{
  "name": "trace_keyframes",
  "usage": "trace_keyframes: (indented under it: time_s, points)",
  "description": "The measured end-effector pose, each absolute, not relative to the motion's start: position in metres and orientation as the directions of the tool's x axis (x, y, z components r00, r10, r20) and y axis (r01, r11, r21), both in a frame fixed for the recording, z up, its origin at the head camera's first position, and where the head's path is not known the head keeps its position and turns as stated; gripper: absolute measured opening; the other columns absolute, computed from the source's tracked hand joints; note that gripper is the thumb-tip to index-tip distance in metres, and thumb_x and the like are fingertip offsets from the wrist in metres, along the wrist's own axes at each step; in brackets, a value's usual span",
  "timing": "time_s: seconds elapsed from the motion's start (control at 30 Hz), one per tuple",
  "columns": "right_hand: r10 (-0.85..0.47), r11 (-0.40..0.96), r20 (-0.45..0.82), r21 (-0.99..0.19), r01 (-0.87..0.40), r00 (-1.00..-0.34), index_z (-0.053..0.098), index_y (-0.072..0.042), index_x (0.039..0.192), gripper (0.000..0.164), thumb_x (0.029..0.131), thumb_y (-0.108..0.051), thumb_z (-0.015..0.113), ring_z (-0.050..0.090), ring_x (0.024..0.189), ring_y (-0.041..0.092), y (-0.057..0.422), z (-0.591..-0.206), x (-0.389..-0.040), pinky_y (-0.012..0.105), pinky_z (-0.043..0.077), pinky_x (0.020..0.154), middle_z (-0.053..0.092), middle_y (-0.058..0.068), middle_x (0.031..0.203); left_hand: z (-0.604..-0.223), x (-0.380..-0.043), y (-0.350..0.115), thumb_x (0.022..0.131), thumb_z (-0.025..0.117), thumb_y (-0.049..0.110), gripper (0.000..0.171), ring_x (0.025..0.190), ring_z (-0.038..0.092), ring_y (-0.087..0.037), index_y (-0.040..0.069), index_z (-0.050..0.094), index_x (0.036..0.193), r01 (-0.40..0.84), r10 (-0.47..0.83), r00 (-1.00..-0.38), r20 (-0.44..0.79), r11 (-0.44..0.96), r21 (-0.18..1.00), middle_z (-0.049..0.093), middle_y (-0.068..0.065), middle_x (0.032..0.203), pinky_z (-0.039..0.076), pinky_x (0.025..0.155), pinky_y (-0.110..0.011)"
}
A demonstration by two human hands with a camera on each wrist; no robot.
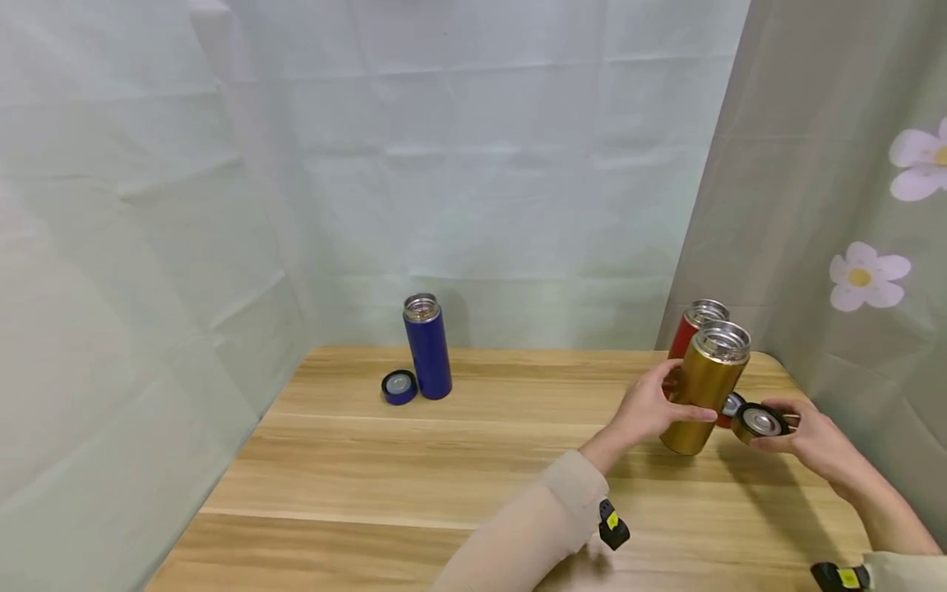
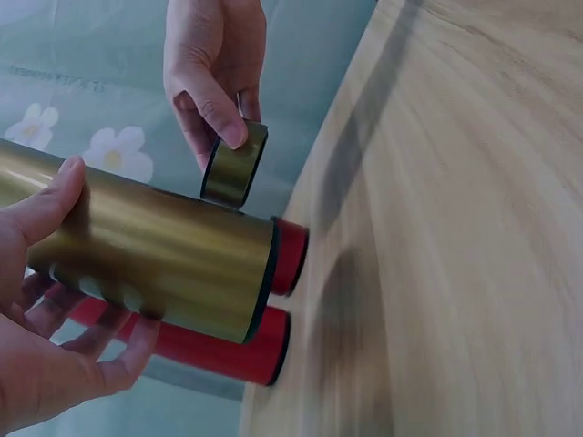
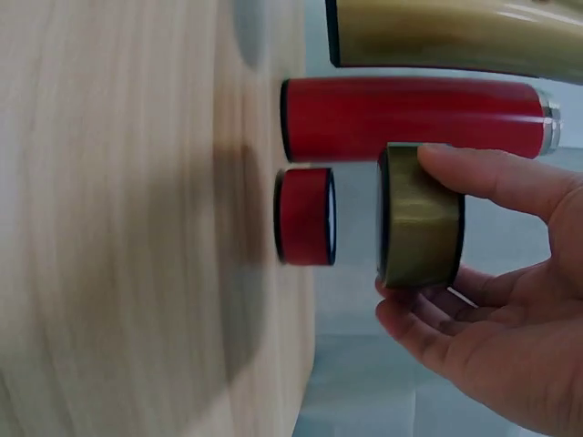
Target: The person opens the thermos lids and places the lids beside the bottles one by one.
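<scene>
My left hand (image 1: 651, 404) grips a gold thermos bottle (image 1: 709, 380) round its body, thumb on the near side. The bottle is uncapped, leans slightly, and its steel mouth faces up. In the left wrist view its dark base (image 2: 262, 291) hangs clear of the table. Just right of it, my right hand (image 1: 817, 440) pinches the gold lid (image 1: 760, 421) between thumb and fingers, hollow side up, also held above the wood. Behind the gold bottle stands an open red thermos bottle (image 3: 419, 118), partly hidden in the head view. Its red lid (image 3: 305, 217) lies on the table beside it.
An open blue thermos bottle (image 1: 429, 353) stands at the back left of the wooden table (image 1: 355, 485), its blue lid (image 1: 399, 386) lying hollow side up next to it. Pale curtains (image 1: 473, 205) hang behind and along both sides, close to the table's edges.
</scene>
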State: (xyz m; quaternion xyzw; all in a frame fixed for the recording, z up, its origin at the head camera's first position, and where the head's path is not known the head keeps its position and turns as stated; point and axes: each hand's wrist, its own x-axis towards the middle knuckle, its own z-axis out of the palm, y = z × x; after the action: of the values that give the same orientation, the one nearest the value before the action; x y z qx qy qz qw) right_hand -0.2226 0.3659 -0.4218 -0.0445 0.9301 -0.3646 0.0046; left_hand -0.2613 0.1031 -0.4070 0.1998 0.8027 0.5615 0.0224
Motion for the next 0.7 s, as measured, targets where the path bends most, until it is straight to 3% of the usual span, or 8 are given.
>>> trace_keyframes:
  time_s: [0.07,0.17,0.27,0.37,0.43,0.7]
  points:
    - [-0.086,0.729,0.006,-0.682,-0.067,-0.996,0.039,0.021,0.142,0.079,0.088,-0.017,0.083,0.054,0.106,0.013,0.37,-0.425,-0.224,0.029,0.042,0.081,0.047,0.042,0.136,-0.408,-0.262,0.109,0.077,0.096,0.024,0.076,0.108,0.063,0.0,0.018,0.059,0.143,0.31,0.353,-0.916,0.19,0.322,0.894,0.068,0.011,0.126,0.052,0.091,-0.018]
    - [-0.104,0.719,-0.032,-0.693,-0.053,-0.994,0.033,0.026,0.141,0.08,0.09,-0.014,0.08,0.055,0.113,0.035,0.376,-0.43,-0.224,0.025,0.044,0.08,0.045,0.045,0.135,-0.411,-0.262,0.117,0.075,0.096,0.026,0.076,0.109,0.064,-0.001,0.018,0.059,0.141,0.327,0.364,-0.911,0.192,0.358,0.874,0.068,0.01,0.127,0.052,0.091,-0.017]
    - [-0.109,0.728,-0.055,-0.684,-0.042,-0.993,0.033,0.027,0.14,0.08,0.09,-0.014,0.079,0.06,0.106,0.025,0.381,-0.436,-0.222,0.017,0.045,0.073,0.049,0.044,0.132,-0.412,-0.263,0.121,0.074,0.097,0.027,0.076,0.11,0.064,0.0,0.018,0.059,0.14,0.34,0.384,-0.904,0.189,0.376,0.862,0.068,0.01,0.127,0.051,0.091,-0.017]
    - [-0.105,0.726,-0.068,-0.687,-0.03,-0.992,0.035,0.026,0.139,0.078,0.09,-0.014,0.08,0.056,0.1,0.011,0.384,-0.441,-0.221,0.017,0.046,0.073,0.052,0.041,0.129,-0.413,-0.264,0.123,0.074,0.097,0.028,0.076,0.113,0.064,-0.001,0.017,0.059,0.139,0.343,0.398,-0.899,0.181,0.387,0.856,0.068,0.01,0.13,0.05,0.093,-0.016]
    - [-0.103,0.722,-0.074,-0.691,-0.023,-0.992,0.036,0.025,0.138,0.076,0.089,-0.013,0.081,0.055,0.098,0.008,0.384,-0.444,-0.222,0.016,0.045,0.073,0.054,0.039,0.127,-0.412,-0.266,0.125,0.074,0.097,0.03,0.078,0.116,0.063,-0.001,0.017,0.058,0.14,0.351,0.406,-0.897,0.177,0.408,0.843,0.067,0.009,0.132,0.05,0.095,-0.016]
    - [-0.125,0.74,-0.067,-0.671,-0.048,-0.99,0.04,0.027,0.13,0.071,0.084,-0.008,0.083,0.057,0.105,0.031,0.381,-0.451,-0.23,0.014,0.04,0.073,0.054,0.04,0.122,-0.412,-0.268,0.134,0.075,0.097,0.033,0.079,0.118,0.062,-0.002,0.017,0.056,0.141,0.37,0.435,-0.886,0.157,0.462,0.806,0.065,0.01,0.134,0.05,0.096,-0.018]
